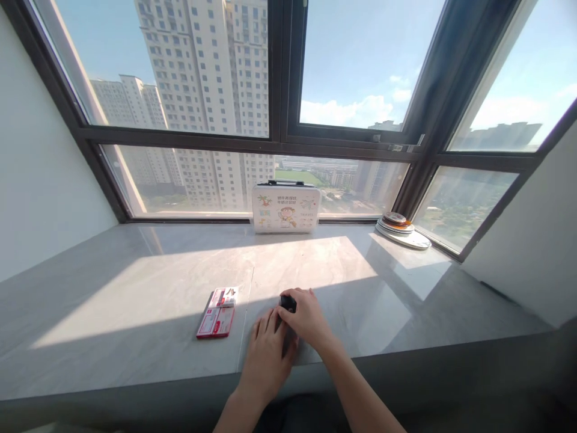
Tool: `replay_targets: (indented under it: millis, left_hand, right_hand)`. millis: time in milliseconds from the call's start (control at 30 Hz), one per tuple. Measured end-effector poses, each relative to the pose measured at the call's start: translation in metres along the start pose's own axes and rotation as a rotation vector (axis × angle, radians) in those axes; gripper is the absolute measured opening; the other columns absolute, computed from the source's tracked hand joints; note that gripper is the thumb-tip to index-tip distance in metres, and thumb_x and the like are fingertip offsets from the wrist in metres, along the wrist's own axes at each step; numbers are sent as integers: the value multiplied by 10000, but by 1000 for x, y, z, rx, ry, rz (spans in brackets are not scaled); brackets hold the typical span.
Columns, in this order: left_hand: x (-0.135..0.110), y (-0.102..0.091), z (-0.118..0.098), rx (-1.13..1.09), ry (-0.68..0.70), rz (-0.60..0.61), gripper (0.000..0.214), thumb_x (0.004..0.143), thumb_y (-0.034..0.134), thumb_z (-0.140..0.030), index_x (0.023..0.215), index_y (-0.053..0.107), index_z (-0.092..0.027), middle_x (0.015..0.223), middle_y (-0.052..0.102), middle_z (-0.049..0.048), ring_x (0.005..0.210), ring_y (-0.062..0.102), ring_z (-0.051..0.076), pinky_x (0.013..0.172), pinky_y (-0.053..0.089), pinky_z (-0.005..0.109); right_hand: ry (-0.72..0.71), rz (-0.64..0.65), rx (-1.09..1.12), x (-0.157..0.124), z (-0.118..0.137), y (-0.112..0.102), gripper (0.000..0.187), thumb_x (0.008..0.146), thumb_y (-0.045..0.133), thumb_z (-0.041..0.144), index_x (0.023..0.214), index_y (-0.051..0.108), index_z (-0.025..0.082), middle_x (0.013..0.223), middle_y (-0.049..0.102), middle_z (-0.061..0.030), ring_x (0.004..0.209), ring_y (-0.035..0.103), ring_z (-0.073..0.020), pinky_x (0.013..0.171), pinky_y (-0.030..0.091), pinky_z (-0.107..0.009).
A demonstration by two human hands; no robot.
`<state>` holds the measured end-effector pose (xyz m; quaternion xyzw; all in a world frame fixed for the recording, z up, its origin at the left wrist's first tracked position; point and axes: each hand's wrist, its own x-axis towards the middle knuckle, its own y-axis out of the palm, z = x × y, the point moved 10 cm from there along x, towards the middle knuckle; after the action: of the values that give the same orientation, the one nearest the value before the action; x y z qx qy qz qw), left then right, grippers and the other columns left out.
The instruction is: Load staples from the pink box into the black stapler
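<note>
The right hand (pixel 307 316) is pinching the far end of a small black object (pixel 287 303) between thumb and curled fingers, while the left hand (pixel 265 346) is resting against its near side; whether the left is gripping it or only steadying it, I cannot tell, since the fingers are hiding most of it. The step in hand seems to be two-handed handling, and the next move is probably calling for a steady left hand while the right is adjusting its hold. The red-and-white boxes (pixel 216 323) are lying to the left, near but apart. The ledge (pixel 148 355) is ending just on the near side of the hands, so room is opening mainly forward and rightward, with a white case (pixel 265 210) and stacked plates (pixel 408 239) standing well beyond, by the window (pixel 351 135).
</note>
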<state>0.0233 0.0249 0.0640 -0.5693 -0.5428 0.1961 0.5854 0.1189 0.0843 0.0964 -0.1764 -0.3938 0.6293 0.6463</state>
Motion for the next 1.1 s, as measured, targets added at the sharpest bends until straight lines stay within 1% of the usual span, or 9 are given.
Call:
replay_targets:
  millis: [167,267,333,467,633,767,867,967,1100]
  left_hand:
    - [3,1,11,58,-17,-16,510,981,490,-358,1485,446,-300,1539,472,75,1431,399,298,1155,345,517]
    - [4,3,21,93,-51,-19,509,996,465,-395,1495,436,-303,1562,446,77,1438,397,291,1156,346,513]
    - [4,5,23,104,-56,-28,518,993,467,-412,1496,430,-295,1553,457,84,1435,405,288,1163,338,511]
    - [2,-2,24,72,-66,-103,517,979,478,-388,1470,414,-239,1542,459,98,1443,393,273,1184,321,508]
    - [-16,-44,53,125,-231,-348,533,965,458,-285,1483,354,-213,1593,357,123,1501,264,302,1211,246,566]
    - [-48,-62,82,241,-383,-418,486,955,462,-285,1425,449,-162,1574,357,180,1463,288,374,1176,249,629]
    - [-63,-58,86,212,-371,-349,397,957,476,-298,1332,567,-203,1516,438,151,1388,391,366,1121,353,594]
    - [-57,-40,67,10,-229,-170,348,974,463,-255,1285,609,-314,1345,603,55,1235,540,271,1038,465,468]
    - [-29,-22,28,-279,-87,22,360,944,534,-238,1285,606,-329,1220,674,15,1148,595,218,992,502,368]
  right_hand:
    - [80,-200,317,14,-9,-12,221,831,614,367,975,706,228,956,729,-38,933,642,-211,1003,430,-403]
    - [220,-372,770,16,-50,-28,361,857,543,456,1068,665,189,1031,735,-86,1004,665,-237,815,520,-335]
    - [340,-479,1044,9,-87,-32,406,863,494,494,1097,629,190,1123,724,-107,1132,649,-263,804,551,-347]
    - [496,-408,1295,-16,-137,-20,428,879,414,547,1067,583,201,1175,708,-124,1184,649,-286,900,584,-446]
    - [512,-416,1192,-62,-159,-25,434,889,470,559,1189,527,250,1226,676,-95,1179,660,-260,962,583,-439]
    - [525,-305,994,-82,-148,-21,477,824,622,531,1199,556,245,1012,698,-57,856,722,-242,700,616,-381]
    - [427,-73,616,-78,-116,-14,380,848,581,519,1089,644,231,793,681,-13,603,627,-181,518,486,-288]
    - [263,69,304,-66,-76,-6,290,890,540,474,934,697,233,672,661,5,604,601,-169,562,417,-266]
    - [188,251,322,-51,-51,20,343,940,487,463,833,682,202,606,649,5,582,585,-157,550,366,-247]
